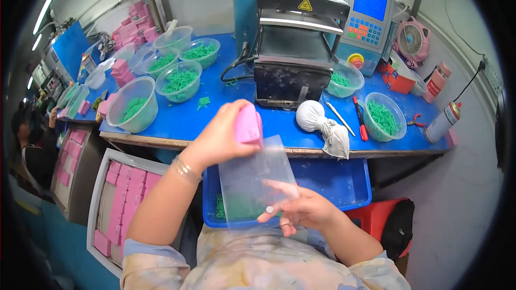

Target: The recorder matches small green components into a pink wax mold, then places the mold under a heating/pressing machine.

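My left hand [219, 135] is closed round a small stack of pink blocks [248, 125] above the bench's front edge. Below its thumb hangs a clear plastic bag [244, 180], its upper part close against the pink stack. Nearer to me, my right hand [301, 209] has its fingers stretched apart at the lower right part of the bag. One of its fingers shows through the plastic. A small white disc [270, 209] lies against another finger; whether it sticks to the finger or the bag is unclear.
A blue tray [344, 182] with green bits sits below the bench edge. Heat press [293, 64], bowls of green strips [180, 80], a white cloth bundle [317, 121], pens and a spray can [443, 123] stand on the blue bench. Left is a framed tray of pink blocks [126, 198]; a person works beyond.
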`<state>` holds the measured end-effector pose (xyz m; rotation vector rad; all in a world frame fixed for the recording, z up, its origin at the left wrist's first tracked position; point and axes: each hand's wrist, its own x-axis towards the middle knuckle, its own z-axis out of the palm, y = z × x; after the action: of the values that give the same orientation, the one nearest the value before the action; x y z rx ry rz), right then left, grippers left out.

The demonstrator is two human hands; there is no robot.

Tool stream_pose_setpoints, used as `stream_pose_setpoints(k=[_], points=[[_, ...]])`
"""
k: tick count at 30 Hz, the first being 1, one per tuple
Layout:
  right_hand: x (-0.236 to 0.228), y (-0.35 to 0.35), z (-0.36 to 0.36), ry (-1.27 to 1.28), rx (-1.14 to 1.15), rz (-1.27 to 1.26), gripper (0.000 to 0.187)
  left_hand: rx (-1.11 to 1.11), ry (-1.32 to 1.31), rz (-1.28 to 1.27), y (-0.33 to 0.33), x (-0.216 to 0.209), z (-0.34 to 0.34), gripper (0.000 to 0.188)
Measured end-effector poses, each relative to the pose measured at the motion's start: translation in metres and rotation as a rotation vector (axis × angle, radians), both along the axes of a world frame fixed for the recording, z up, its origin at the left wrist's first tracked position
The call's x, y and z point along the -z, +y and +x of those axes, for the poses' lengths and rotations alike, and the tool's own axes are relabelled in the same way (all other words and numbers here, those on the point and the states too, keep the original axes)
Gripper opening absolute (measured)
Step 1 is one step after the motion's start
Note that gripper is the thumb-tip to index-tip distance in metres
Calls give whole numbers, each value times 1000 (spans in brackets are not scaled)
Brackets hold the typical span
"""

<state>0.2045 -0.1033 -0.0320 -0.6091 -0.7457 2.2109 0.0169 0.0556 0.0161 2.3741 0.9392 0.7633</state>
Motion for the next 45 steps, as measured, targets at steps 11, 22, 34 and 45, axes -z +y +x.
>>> stream_pose_setpoints(k=[11, 22, 34, 45], points=[[24, -19, 2, -127, -34, 125, 62, 72, -64, 446, -90, 8, -11, 62], [48, -39, -4, -320, 62, 405, 31, 131, -312, 645, -110, 34, -21, 36], [31, -45, 0, -239, 46, 195, 53, -94, 10, 359, -117, 19, -6, 51], [-79, -7, 35, 89, 197, 158, 55, -168, -115, 325, -12, 32, -2, 55]])
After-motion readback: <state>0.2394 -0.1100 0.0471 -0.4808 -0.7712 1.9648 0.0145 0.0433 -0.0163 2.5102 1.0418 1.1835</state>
